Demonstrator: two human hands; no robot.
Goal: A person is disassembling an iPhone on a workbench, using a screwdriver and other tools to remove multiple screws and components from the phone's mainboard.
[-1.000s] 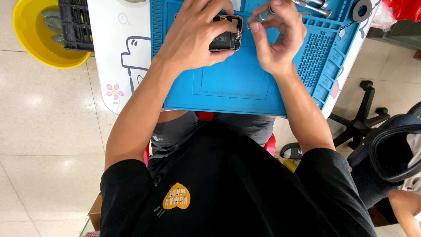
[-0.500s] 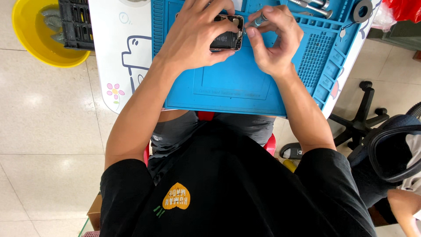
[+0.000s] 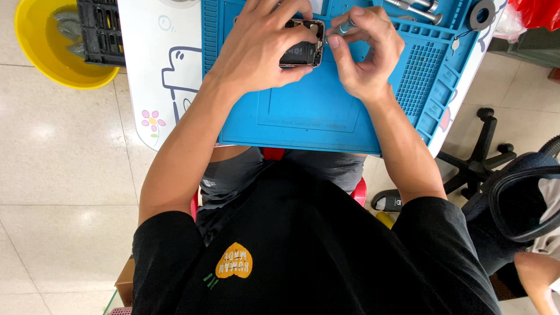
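I see the left hand (image 3: 262, 49) clamped over an opened phone (image 3: 300, 46) on the blue mat (image 3: 315, 119); the right hand (image 3: 364, 55) pinches a small screwdriver (image 3: 345, 24), tip at the phone's upper edge.

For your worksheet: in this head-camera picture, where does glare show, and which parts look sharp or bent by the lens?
Head view: soft glare patches on the floor tiles; even light on the blue mat; left hand and right hand sharp over the opened phone; tile lines bow near the edges, a wide-lens effect.
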